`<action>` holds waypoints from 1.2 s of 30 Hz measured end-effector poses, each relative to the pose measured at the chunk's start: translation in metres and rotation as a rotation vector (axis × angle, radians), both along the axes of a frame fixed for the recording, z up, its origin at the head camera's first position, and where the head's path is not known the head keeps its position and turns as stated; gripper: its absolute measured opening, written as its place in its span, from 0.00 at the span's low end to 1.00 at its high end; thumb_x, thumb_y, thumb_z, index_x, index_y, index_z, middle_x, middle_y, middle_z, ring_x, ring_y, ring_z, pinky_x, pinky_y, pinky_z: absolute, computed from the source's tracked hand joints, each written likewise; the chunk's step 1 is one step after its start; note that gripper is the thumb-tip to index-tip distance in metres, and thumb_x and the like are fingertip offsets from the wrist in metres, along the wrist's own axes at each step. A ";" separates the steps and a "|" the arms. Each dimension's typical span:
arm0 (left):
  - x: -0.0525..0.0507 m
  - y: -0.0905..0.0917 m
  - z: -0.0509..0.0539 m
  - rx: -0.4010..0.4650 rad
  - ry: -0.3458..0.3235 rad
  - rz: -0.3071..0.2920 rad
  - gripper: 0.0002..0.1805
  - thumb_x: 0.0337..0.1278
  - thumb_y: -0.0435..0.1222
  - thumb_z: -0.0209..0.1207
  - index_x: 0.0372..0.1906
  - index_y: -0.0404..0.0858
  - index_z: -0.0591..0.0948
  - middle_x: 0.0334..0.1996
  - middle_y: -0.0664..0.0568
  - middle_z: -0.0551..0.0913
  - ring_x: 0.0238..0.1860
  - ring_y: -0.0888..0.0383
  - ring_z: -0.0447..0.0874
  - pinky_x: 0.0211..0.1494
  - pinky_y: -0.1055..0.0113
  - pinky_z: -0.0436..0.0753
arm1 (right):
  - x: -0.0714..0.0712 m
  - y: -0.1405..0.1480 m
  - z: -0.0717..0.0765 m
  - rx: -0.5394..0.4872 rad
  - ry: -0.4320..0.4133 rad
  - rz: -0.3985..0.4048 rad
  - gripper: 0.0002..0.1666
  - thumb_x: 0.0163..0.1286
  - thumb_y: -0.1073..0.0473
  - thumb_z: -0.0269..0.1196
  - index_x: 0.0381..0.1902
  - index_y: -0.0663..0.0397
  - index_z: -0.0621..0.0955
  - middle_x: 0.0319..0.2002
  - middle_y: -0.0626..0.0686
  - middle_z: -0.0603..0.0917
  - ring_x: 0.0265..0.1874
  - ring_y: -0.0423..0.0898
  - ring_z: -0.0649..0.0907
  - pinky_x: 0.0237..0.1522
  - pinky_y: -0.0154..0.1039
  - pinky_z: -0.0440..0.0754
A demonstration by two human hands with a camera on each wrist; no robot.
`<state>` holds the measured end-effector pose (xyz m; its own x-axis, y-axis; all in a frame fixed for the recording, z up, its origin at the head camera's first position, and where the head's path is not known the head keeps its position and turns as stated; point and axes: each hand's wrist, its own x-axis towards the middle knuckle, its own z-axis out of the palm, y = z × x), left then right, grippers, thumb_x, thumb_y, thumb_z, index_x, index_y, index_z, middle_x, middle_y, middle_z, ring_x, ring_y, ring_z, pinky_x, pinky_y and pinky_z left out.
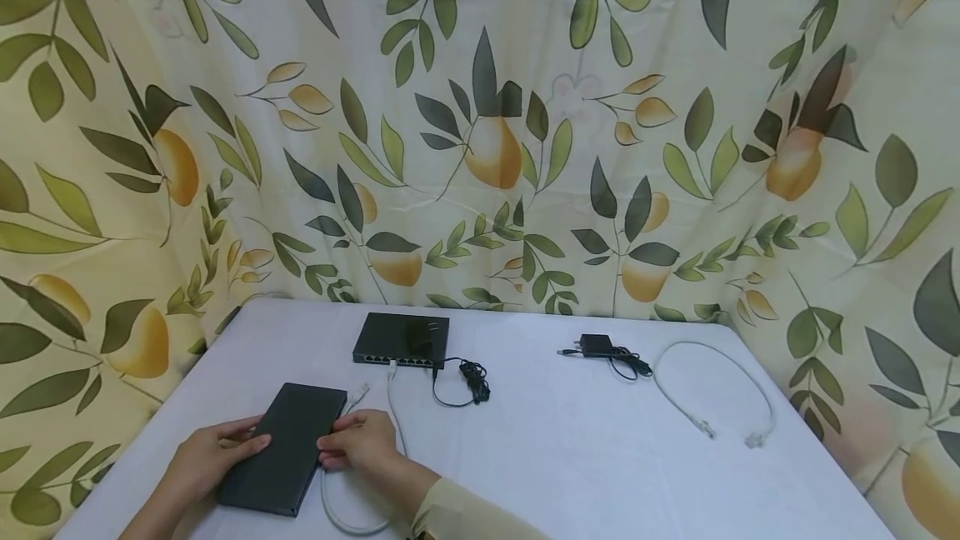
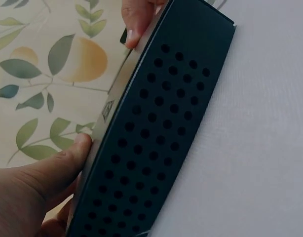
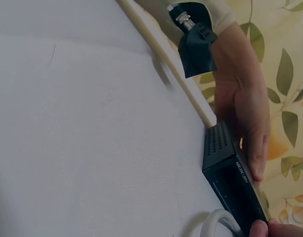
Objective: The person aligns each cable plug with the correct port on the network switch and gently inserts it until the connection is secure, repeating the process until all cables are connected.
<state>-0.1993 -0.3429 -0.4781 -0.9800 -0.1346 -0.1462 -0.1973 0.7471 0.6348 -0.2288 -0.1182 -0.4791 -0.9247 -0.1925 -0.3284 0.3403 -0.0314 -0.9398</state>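
A black network switch point(image 1: 288, 448) lies between both hands at the front left of the table. My left hand point(image 1: 202, 457) grips its left side, thumb on top. Fingers of my right hand point(image 1: 367, 440) pinch its right edge. The left wrist view shows the vented side of the switch point(image 2: 146, 133); MERCURY is printed on the switch point(image 3: 235, 173) in the right wrist view. A white network cable point(image 1: 326, 494) loops beside my right hand, which partly hides it. One plug point(image 1: 360, 394) lies just past that hand.
Farther back, a second switch point(image 1: 386, 336) has a white cable in its front, a black adapter point(image 1: 420, 336) on top and a bundled black cord point(image 1: 474, 382) beside it. At right lie another power adapter point(image 1: 597, 346) and a curved white cable point(image 1: 750, 373). Patterned curtains surround the table.
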 end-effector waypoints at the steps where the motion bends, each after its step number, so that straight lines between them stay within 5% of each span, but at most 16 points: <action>1: 0.000 0.000 0.000 0.000 -0.001 0.005 0.40 0.54 0.58 0.65 0.61 0.31 0.78 0.50 0.34 0.84 0.51 0.39 0.82 0.51 0.43 0.79 | 0.000 0.000 0.000 0.002 -0.001 -0.001 0.14 0.51 0.79 0.71 0.33 0.61 0.81 0.22 0.58 0.87 0.20 0.45 0.87 0.25 0.39 0.87; 8: 0.007 0.002 0.004 0.000 -0.019 0.023 0.41 0.53 0.60 0.65 0.61 0.31 0.78 0.47 0.38 0.85 0.48 0.43 0.82 0.45 0.52 0.82 | 0.004 0.002 0.004 -0.014 0.007 0.000 0.15 0.50 0.80 0.70 0.32 0.62 0.81 0.22 0.59 0.87 0.19 0.46 0.86 0.25 0.39 0.87; 13: 0.018 0.004 0.016 0.083 -0.060 0.053 0.43 0.52 0.60 0.65 0.64 0.32 0.75 0.48 0.39 0.84 0.43 0.50 0.82 0.37 0.61 0.84 | 0.009 0.007 0.012 -0.074 0.028 0.029 0.14 0.50 0.80 0.70 0.32 0.62 0.81 0.23 0.60 0.87 0.16 0.42 0.84 0.24 0.38 0.86; 21: 0.026 0.011 0.032 0.158 -0.077 0.065 0.46 0.50 0.60 0.67 0.65 0.31 0.74 0.50 0.38 0.83 0.40 0.55 0.82 0.37 0.60 0.87 | 0.015 0.019 0.024 -0.065 0.044 0.068 0.13 0.52 0.78 0.70 0.34 0.62 0.82 0.25 0.60 0.88 0.18 0.42 0.84 0.25 0.37 0.87; 36: 0.043 0.019 0.055 0.113 -0.100 0.054 0.43 0.57 0.59 0.62 0.66 0.31 0.73 0.54 0.36 0.82 0.39 0.55 0.84 0.34 0.60 0.86 | 0.025 0.030 0.046 -0.076 0.047 0.123 0.12 0.53 0.76 0.71 0.34 0.61 0.82 0.27 0.59 0.88 0.18 0.43 0.85 0.25 0.38 0.87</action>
